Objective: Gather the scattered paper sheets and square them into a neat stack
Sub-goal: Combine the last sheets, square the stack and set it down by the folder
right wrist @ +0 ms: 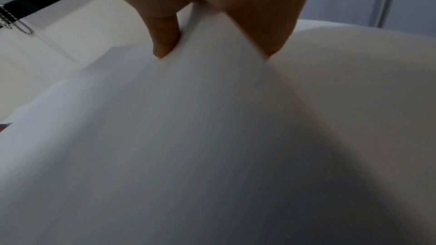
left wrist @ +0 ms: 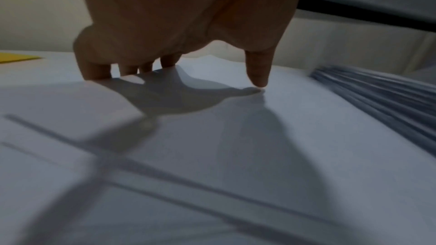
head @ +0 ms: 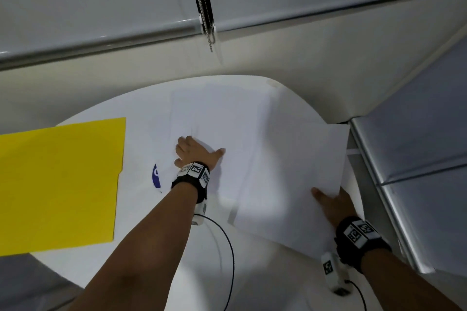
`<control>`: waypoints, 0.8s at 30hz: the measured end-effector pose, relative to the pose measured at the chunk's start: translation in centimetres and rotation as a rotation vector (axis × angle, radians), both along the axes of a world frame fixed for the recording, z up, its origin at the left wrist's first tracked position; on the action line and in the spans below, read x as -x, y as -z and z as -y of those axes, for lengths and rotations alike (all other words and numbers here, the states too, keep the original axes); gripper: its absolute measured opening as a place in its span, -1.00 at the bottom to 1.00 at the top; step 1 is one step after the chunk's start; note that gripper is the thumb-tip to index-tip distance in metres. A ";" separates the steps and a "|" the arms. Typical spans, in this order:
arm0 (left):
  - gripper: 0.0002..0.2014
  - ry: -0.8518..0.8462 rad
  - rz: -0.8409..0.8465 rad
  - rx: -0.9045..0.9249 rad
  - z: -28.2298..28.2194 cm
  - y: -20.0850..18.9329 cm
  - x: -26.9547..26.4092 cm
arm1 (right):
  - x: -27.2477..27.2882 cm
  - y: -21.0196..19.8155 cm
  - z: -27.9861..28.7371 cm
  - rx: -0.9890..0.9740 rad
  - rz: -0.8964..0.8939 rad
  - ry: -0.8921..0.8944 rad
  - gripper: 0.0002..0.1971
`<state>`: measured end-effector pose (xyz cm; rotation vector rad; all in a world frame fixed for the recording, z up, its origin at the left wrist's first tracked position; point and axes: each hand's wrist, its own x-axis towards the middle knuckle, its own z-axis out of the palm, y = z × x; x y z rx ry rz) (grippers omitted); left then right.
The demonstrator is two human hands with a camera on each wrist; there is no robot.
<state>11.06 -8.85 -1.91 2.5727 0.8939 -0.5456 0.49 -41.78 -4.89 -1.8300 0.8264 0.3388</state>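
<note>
Several white paper sheets [head: 214,113] lie overlapping on a round white table [head: 202,272]. My left hand [head: 194,156] rests on them near the middle, its fingertips [left wrist: 99,74] and thumb tip pressing down on the top sheet [left wrist: 235,137]. To the right, my right hand [head: 331,199] pinches the near right corner of a large white sheet [head: 290,184], thumb on top and fingers hidden beneath. In the right wrist view that sheet [right wrist: 188,118] passes between thumb and fingers of the right hand [right wrist: 217,47] and is lifted off the table. Its blurred edge [left wrist: 377,90] shows in the left wrist view.
A yellow folder [head: 60,184] lies flat on the table's left side, overhanging the rim. A blue mark [head: 156,177] peeks out beside my left wrist. A black cable [head: 230,247] loops over the near table. Grey padded panels [head: 417,146] stand close on the right; a blind chain [head: 204,7] hangs behind.
</note>
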 end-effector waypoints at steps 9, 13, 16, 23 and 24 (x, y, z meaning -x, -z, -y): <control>-0.39 0.011 0.170 0.214 -0.4 -3.7 0.0 | -0.1 -0.6 -0.1 -0.009 -0.015 -0.012 -0.52; -0.56 0.095 0.328 0.095 -1.2 -8.0 0.8 | -0.2 -1.0 -0.2 -0.011 -0.026 -0.036 -0.48; -0.65 0.011 0.573 0.127 -2.4 -11.1 1.1 | 0.0 -1.2 -0.1 -0.018 -0.017 -0.039 -0.49; -0.60 -0.126 0.726 0.660 -3.6 -11.3 1.8 | 0.0 -1.8 -0.3 -0.061 -0.032 -0.034 -0.46; -0.54 -0.090 0.668 0.701 -2.7 -10.2 2.3 | 0.0 -1.7 -0.3 -0.073 -0.039 -0.026 -0.45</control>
